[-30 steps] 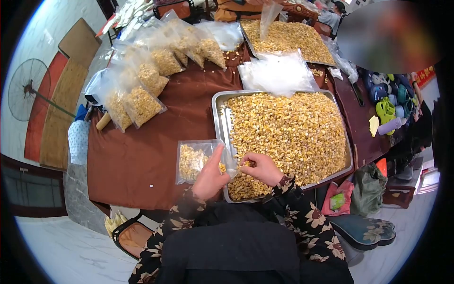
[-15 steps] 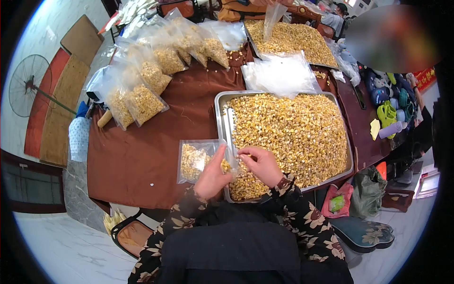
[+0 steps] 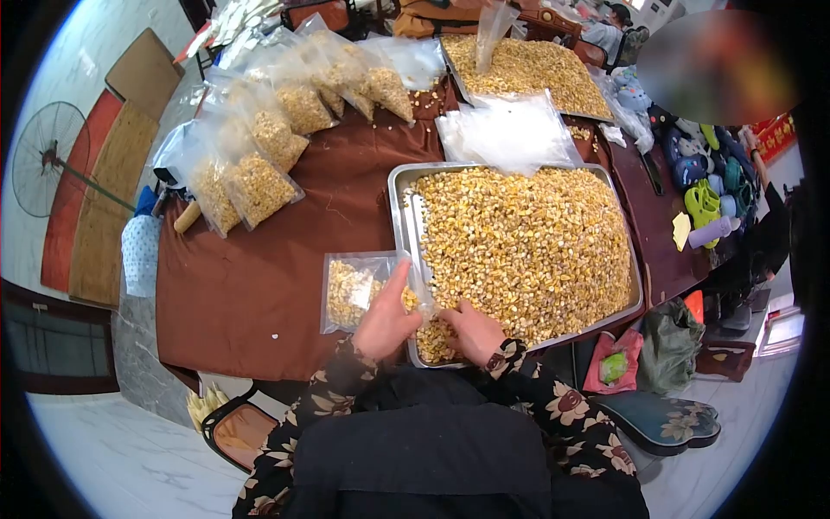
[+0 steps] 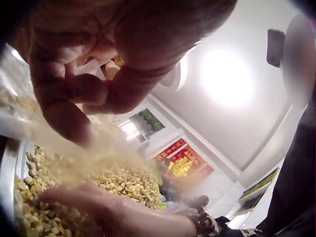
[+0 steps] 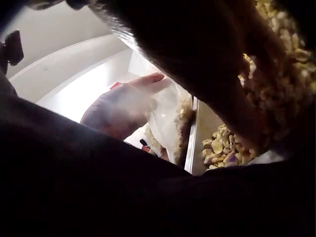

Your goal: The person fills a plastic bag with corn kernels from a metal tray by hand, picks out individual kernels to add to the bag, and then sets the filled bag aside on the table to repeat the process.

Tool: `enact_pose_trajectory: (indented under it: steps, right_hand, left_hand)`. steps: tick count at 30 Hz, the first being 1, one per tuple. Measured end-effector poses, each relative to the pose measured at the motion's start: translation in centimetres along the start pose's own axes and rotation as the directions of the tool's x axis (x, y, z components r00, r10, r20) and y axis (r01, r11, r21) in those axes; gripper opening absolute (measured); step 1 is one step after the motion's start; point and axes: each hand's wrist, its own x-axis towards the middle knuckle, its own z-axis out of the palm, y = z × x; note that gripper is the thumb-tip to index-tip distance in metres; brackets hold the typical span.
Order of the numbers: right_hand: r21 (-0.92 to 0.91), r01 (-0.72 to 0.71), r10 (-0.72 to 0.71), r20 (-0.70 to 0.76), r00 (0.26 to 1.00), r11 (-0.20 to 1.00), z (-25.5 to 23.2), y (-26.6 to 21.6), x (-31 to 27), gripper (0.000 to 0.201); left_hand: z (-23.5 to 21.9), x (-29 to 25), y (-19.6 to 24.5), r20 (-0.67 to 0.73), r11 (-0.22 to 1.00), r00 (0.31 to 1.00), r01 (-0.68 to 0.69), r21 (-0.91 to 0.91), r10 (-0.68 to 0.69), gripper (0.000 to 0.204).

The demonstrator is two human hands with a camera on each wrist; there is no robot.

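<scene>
A clear plastic bag (image 3: 347, 290) partly filled with corn kernels lies at the table's front, against the left side of a metal tray (image 3: 399, 203). My left hand (image 3: 387, 313) holds this bag near its mouth, index finger stretched along it; in the left wrist view the other fingers curl at the plastic. The tray carries a broad heap of yellow corn kernels (image 3: 527, 242). Low over the heap's front left corner, my right hand (image 3: 474, 333) touches the kernels close to the bag's mouth. In the left wrist view its fingers (image 4: 64, 196) reach out fairly straight.
Several filled bags (image 3: 259, 186) stand at the back left of the brown tablecloth (image 3: 251, 294). Flat empty bags (image 3: 510, 134) lie behind the tray. Farther back is a second tray of corn (image 3: 540, 73). A purple bottle (image 3: 713, 232) and shoes (image 3: 702, 203) are at the right.
My right hand was raised near the bag's mouth with fingertips together; it has moved down onto the kernels at the tray's front left. The left hand stays on the bag.
</scene>
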Motion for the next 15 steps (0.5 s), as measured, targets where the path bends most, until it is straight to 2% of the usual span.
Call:
enact_pose_trajectory:
  steps: [1,3,4,6,8,10,11,12,14,15]
  right_hand:
    - [0.000,0.001,-0.001,-0.002,1.000,1.000,0.5,0.5,0.4,0.042]
    - [0.124,0.006,0.006,-0.099,0.995,0.992,1.6,1.6,1.3,0.025]
    - [0.122,0.009,0.003,-0.099,0.995,0.992,1.9,2.2,1.6,0.025]
    - [0.292,0.078,-0.035,-0.149,0.988,0.953,1.5,2.7,2.0,0.015]
    - [0.300,0.076,-0.035,-0.140,0.990,0.951,0.3,2.6,2.1,0.014]
    - [0.474,0.057,0.022,-0.160,0.987,0.879,-1.5,1.3,2.1,0.017]
    - [0.543,0.012,0.061,-0.117,0.991,0.840,-2.8,0.3,1.9,0.018]
    - [0.543,0.012,0.062,-0.118,0.991,0.840,-3.5,-0.5,2.0,0.018]
    - [0.613,0.075,0.035,-0.166,0.986,0.786,-4.2,-1.8,2.3,0.018]
    - [0.593,0.117,0.004,-0.199,0.980,0.797,-4.3,-2.3,2.4,0.019]
  left_hand:
    - [0.1,0.0,-0.2,-0.006,1.000,1.000,-0.013,-0.008,0.013,0.078]
    - [0.1,0.0,-0.4,-0.015,1.000,1.000,-0.027,-0.016,0.027,0.081]
    - [0.1,0.0,-0.4,-0.015,0.999,0.999,-0.032,0.001,0.032,0.081]
    - [0.1,0.0,-0.9,-0.018,0.999,0.999,-0.038,0.016,0.038,0.081]
    - [0.2,0.4,-2.2,-0.028,0.984,0.993,-0.109,0.143,0.114,0.080]
    - [0.3,0.6,-2.8,-0.026,0.974,0.990,-0.131,0.183,0.138,0.080]
    - [0.4,0.7,-2.9,-0.022,0.962,0.987,-0.153,0.225,0.161,0.079]
    - [0.5,0.8,-3.1,-0.020,0.962,0.986,-0.154,0.226,0.163,0.079]
    - [0.6,0.8,-3.2,-0.020,0.961,0.984,-0.170,0.220,0.178,0.079]
    - [0.6,0.8,-3.2,-0.020,0.960,0.984,-0.170,0.222,0.178,0.079]
